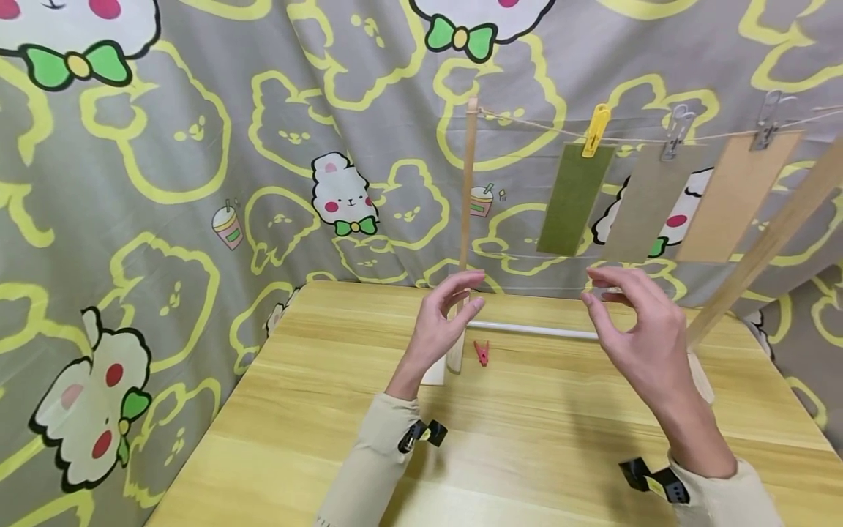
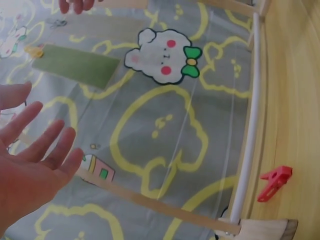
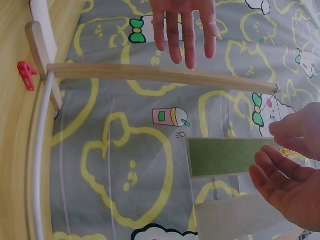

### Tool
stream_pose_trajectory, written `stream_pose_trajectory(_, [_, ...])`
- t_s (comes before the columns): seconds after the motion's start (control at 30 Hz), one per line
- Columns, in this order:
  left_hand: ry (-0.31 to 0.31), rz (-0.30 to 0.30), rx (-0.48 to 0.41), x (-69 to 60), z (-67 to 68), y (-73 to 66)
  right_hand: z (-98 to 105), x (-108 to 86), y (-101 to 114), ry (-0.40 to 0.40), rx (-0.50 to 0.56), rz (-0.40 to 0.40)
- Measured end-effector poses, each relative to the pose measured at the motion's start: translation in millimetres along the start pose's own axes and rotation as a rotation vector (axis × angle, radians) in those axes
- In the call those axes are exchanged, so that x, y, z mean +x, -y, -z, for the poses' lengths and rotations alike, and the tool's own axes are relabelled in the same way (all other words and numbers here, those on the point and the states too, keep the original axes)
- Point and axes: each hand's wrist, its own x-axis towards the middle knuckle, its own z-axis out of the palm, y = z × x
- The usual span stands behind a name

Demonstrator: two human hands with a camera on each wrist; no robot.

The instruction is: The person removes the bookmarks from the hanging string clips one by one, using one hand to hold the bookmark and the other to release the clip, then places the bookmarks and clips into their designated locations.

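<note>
My left hand (image 1: 448, 315) hovers near the left post of a wooden frame, fingers bent loosely, nothing between them. Across from it, my right hand (image 1: 635, 315) is raised in front of the hanging strips, thumb and fingers apart and holding nothing. From a string hang a green strip (image 1: 577, 199) under a yellow clothespin (image 1: 596, 130), a grey strip (image 1: 655, 201) under a clear clip (image 1: 677, 133), and a peach strip (image 1: 740, 197) under another clear clip (image 1: 767, 121). A red clothespin (image 1: 482, 353) lies on the table below the hands.
The wooden frame has a left post (image 1: 470, 183), a slanting right post (image 1: 770, 241) and a white bar (image 1: 533, 330) low between them. It stands on a wood-grain table (image 1: 296, 439). A patterned grey curtain (image 1: 276, 132) hangs behind. A white piece (image 1: 433, 372) lies by the left foot.
</note>
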Motion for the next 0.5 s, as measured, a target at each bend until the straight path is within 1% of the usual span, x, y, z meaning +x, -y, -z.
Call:
stream_pose_trajectory(0.1, [0.000, -0.038, -0.015, 5.1, -2.9, 1.1, 1.1, 3.4, -0.2, -0.032, 0.003, 0.019])
stream_pose_trajectory(0.2, [0.004, -0.070, -0.034, 11.6, -6.7, 1.8, 3.2, 6.9, -2.1, -0.041, -0.002, 0.024])
stream_pose_trajectory(0.3, [0.004, -0.087, -0.044, 18.0, -12.1, -0.3, 4.8, 10.5, -4.7, -0.054, -0.005, 0.029])
stream_pose_trajectory(0.37, [-0.002, -0.094, -0.052, 21.8, -16.1, -4.0, 5.7, 13.7, -5.5, -0.069, 0.003, 0.034])
stream_pose_trajectory(0.5, [-0.024, -0.090, -0.055, 26.9, -23.9, -18.0, 8.7, 21.4, -5.7, -0.092, 0.014, 0.054])
